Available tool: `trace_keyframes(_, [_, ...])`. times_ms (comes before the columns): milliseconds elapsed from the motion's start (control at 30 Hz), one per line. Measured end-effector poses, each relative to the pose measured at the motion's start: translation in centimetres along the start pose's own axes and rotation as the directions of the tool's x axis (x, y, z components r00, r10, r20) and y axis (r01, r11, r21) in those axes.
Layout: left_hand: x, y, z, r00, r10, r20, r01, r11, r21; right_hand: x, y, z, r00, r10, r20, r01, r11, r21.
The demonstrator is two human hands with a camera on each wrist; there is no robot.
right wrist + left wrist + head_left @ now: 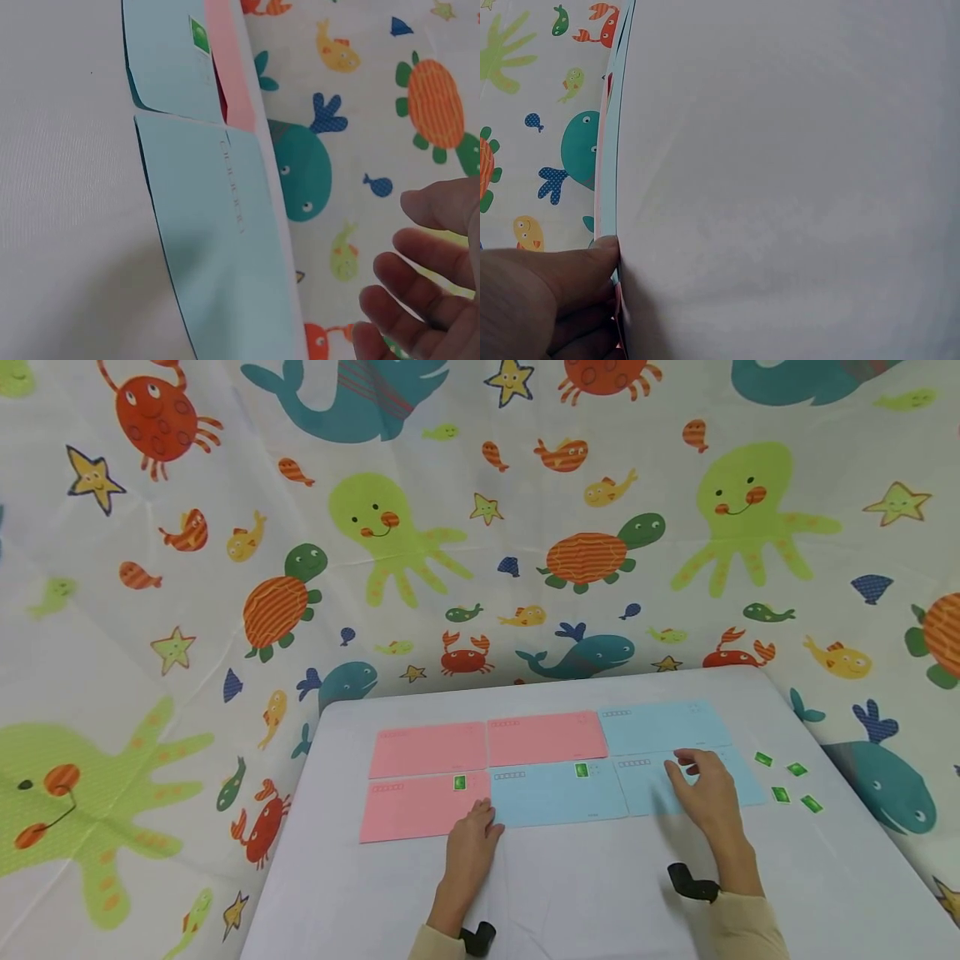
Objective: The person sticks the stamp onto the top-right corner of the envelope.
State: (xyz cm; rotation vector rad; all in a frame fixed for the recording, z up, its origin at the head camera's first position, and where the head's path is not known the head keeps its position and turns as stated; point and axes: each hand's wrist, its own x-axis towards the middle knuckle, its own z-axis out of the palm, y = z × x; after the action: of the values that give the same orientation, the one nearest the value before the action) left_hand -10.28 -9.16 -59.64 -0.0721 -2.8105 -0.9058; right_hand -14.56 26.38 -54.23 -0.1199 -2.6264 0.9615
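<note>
Pink and blue envelopes lie in two rows on a white table. My left hand (472,847) rests with its fingertips on the front pink envelope (420,814), beside its border with the front middle blue envelope (558,802). A green stamp (460,782) sits on that pink envelope, and another green stamp (582,770) on the middle blue one. Over the front right blue envelope (641,789) hovers my right hand (705,793), fingers loosely bent. In the right wrist view, nothing shows between the right hand's (427,277) parted thumb and fingers.
Several loose green stamps (781,795) lie on the white table (585,893) to the right of the envelopes. Behind them in the back row are two pink envelopes (431,750) and a blue envelope (663,727). A cloth printed with sea animals (465,610) hangs behind the table.
</note>
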Motion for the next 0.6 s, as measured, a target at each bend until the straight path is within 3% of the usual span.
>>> trace_keyframes(600, [0.1, -0.1, 0.2, 1.000, -0.012, 0.017, 0.013, 1.000, -0.022, -0.5, 1.5, -2.9, 0.994, 0.108, -0.012, -0.109, 0.993, -0.054])
